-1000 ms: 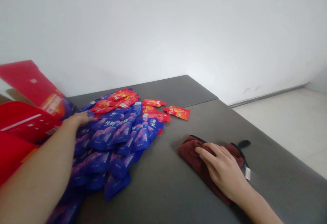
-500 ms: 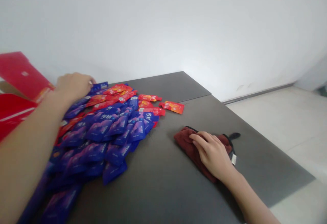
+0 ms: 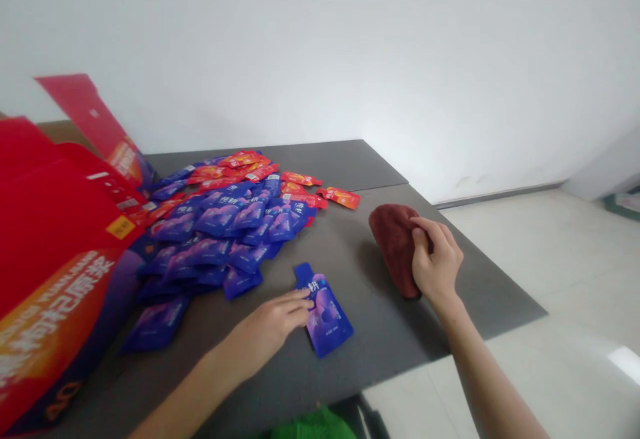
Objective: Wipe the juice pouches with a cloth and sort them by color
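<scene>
My left hand (image 3: 273, 332) reaches across the near part of the table, its fingers over the left edge of a blue-purple spouted pouch (image 3: 327, 315). That pouch lies face up with its narrow neck pointing away. Its thumb is hidden from view. My right hand (image 3: 437, 259) pinches a folded brown cloth (image 3: 393, 245) between thumb and fingers and lifts it off the tabletop, leaving a shadow below. To the left is a heap of blue-purple pouches (image 3: 220, 219), with orange-red pouches (image 3: 245, 159) on its far side. One orange pouch (image 3: 341, 197) lies at the heap's right.
A large red printed box (image 3: 55, 205) with raised flaps stands at the left. The dark grey table (image 3: 390, 352) meets a white wall (image 3: 320, 45) at the back. Something green (image 3: 320, 425) shows below the near edge. Pale floor tiles (image 3: 520, 245) lie to the right.
My left hand has come from the far side of the heap to the near table, where a blue-purple pouch now lies. My right hand has raised the cloth. The view has shifted, showing more box.
</scene>
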Available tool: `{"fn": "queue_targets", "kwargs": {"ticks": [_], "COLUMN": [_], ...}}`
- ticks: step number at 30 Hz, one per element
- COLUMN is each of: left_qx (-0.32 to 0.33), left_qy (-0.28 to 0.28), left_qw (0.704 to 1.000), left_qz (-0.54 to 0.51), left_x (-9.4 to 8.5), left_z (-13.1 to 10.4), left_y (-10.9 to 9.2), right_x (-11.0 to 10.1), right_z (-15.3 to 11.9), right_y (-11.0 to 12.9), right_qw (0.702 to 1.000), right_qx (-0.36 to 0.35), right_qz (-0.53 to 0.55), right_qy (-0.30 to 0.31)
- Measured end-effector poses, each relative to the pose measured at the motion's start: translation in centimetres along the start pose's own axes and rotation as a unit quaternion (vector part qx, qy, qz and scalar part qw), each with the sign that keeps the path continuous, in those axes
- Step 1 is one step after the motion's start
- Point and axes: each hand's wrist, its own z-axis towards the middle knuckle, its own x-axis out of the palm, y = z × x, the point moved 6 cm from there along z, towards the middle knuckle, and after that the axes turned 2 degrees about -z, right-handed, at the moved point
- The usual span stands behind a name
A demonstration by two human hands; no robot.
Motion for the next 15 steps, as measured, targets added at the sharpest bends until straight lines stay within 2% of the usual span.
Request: {"fn": "queue_targets", "kwargs": {"ticks": [2, 4, 6, 8, 10, 12, 13, 15], "left_qx": [-0.021, -0.040, -0.057, -0.077, -0.103, -0.130, -0.136, -0.120], "left_qy": [0.006, -0.033, -0.093, -0.117, -0.084, -0.036, -0.021, -0.006], "left_qw": [1.000, 0.997, 0.987, 0.978, 0.977, 0.974, 0.972, 0.970], "left_qz": [0.007, 0.056, 0.115, 0.154, 0.169, 0.182, 0.191, 0.211], "left_x": [0.3, -0.7, -1.9, -1.9, -0.6, 1.0, 1.5, 2.1], "left_z": [-1.3, -2.1, -2.3, -1.9, -0.9, 0.1, 0.5, 1.1], "left_y": [0.5, 0.1, -1.5, -3.7, -5.3, -5.8, -5.9, -5.8], "right_x": [0.0, 0.3, 0.6, 0.4, -0.3, -0.7, -0.5, 0.6], "right_z": [-0.8, -1.8, -2.7, -3.0, -2.7, -2.2, -2.1, -2.6], "right_y": [1.0, 2.2, 3.6, 5.3, 7.0, 8.9, 9.8, 11.5], "right_qw": [1.000, 0.997, 0.992, 0.988, 0.987, 0.982, 0.975, 0.949], "right_qx": [-0.013, -0.035, -0.062, -0.088, -0.112, -0.146, -0.168, -0.220], "right_qz": [0.010, 0.023, 0.032, 0.037, 0.039, 0.048, 0.057, 0.082], "right_qy": [0.023, 0.065, 0.104, 0.119, 0.110, 0.114, 0.134, 0.212]}}
